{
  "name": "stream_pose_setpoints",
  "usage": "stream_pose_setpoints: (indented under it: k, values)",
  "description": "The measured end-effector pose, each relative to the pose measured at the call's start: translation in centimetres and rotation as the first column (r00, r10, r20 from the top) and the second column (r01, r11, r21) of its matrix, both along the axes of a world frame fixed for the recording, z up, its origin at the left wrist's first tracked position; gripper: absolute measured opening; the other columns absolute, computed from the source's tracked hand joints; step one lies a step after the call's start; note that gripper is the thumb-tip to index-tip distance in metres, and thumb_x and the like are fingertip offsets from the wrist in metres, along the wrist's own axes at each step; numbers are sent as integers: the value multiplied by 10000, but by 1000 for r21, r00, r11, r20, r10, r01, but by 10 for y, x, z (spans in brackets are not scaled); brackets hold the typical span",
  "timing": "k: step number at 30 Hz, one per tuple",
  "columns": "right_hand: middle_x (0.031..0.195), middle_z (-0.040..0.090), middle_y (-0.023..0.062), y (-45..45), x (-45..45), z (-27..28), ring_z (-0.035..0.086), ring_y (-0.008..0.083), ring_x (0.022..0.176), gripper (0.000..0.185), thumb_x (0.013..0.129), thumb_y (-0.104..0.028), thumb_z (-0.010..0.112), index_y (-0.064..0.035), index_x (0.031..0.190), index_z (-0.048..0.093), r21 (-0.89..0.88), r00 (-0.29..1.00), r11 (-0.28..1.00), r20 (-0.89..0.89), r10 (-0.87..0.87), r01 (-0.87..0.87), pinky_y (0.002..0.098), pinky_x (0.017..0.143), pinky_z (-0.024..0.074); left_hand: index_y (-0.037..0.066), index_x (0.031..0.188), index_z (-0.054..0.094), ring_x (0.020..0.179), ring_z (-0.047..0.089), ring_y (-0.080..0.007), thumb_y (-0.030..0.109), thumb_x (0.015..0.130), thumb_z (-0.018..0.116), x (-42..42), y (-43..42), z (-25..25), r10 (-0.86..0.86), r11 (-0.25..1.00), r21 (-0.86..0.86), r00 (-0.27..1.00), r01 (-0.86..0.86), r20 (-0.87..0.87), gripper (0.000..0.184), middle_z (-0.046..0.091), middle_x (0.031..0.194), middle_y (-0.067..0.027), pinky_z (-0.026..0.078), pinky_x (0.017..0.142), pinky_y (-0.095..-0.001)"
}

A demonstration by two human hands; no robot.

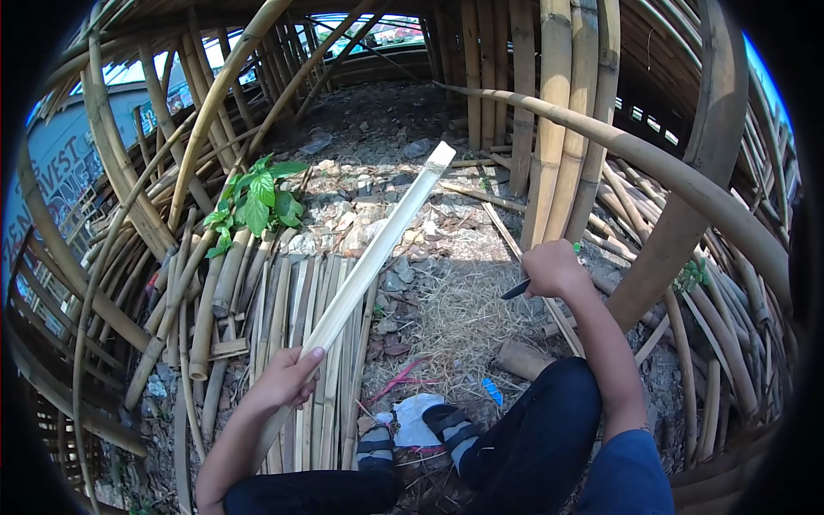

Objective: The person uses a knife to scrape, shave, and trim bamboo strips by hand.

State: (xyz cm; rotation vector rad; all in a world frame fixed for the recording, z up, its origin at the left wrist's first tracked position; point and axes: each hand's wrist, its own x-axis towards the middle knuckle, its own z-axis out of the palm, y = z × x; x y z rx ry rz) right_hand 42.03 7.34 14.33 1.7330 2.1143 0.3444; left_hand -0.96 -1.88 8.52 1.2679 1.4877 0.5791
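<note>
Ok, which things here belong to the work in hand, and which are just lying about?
In the work:
strip, in the left hand
knife, by its look, in the right hand
perhaps the slats

Lying about, it seems:
blue scrap
pink string
white sheet

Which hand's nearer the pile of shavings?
Right: the right hand is at the upper right of the shavings in view; the left hand is farther off, to their left.
</note>
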Motion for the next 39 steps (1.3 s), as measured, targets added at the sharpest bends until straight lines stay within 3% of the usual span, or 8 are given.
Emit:
stream_pose_setpoints:
  k: [6, 9, 11, 12, 14, 23, 28, 39]
  values:
    - [849, 713, 172, 13, 0, -10, 710, 303, 851, 326, 835, -353, 756, -29, 862, 736, 183, 946, 980, -323, -19, 82, 400, 698, 541, 40, 794, 526, 365, 434, -102, 450, 1028, 498, -1, 1, -2, -14, 1000, 1, 1000, 14, 27, 473, 474, 516, -19, 381, 357, -263]
    - [780, 696, 126, 35, -3, -34, 690, 246, 738, 348, 902, -350, 702, -5, 856, 693, 170, 763, 985, -633, 132, -29, 381, 663, 528, 43, 796, 527, 366, 436, -101, 450, 1029, 495, 0, 1, -1, -27, 1000, -1, 999, 27, 28, 471, 472, 514, -18, 382, 357, -260]
    - [688, 630, 44, 44, -17, -57, 599, 134, 599, 361, 978, -356, 619, -16, 858, 639, 77, 10, 975, -997, 81, -209, 305, 576, 484, 44, 800, 528, 366, 435, -99, 456, 1032, 485, 4, 2, 0, -36, 999, -15, 998, 36, 48, 475, 469, 514, -17, 381, 357, -257]
    - [688, 630, 44, 39, -29, -57, 599, 134, 599, 361, 978, -356, 619, -16, 858, 639, 75, 9, 975, -997, 79, -209, 305, 576, 484, 46, 803, 530, 366, 434, -97, 462, 1034, 475, 6, 2, 1, -46, 999, -26, 997, 48, 70, 479, 465, 513, -15, 379, 358, -255]
    - [653, 570, -18, 27, -55, -52, 497, 44, 551, 337, 1021, -359, 552, -54, 893, 616, -175, -265, 944, -931, -252, -281, 231, 506, 397, 47, 808, 531, 368, 432, -94, 471, 1036, 463, 10, 4, 2, -58, 998, -28, 995, 60, 87, 486, 463, 514, -12, 378, 358, -252]
    - [694, 548, -52, 7, -110, -48, 419, 28, 556, 334, 1040, -367, 509, -71, 944, 631, -374, 111, 595, -896, -430, -711, 206, 501, 322, 44, 840, 545, 375, 419, -90, 468, 1052, 414, 29, 6, 15, -156, 987, -20, 982, 159, 110, 491, 456, 517, -2, 381, 373, -250]
    - [679, 501, -76, 9, -118, -59, 408, 29, 567, 331, 1039, -368, 513, -82, 927, 635, -342, 41, 538, -869, -493, -770, 204, 503, 320, 44, 842, 544, 378, 405, -95, 450, 1058, 409, 31, 3, 18, -170, 985, 6, 979, 170, 116, 479, 452, 519, -4, 374, 379, -255]
    - [623, 433, -57, 35, -80, -58, 313, 42, 492, 341, 1054, -359, 474, -80, 902, 598, -322, -158, 713, -841, -518, -622, 220, 444, 237, 55, 811, 524, 386, 410, -81, 449, 1054, 429, 27, -3, 24, -149, 988, -27, 982, 153, 114, 473, 425, 514, 10, 370, 361, -249]
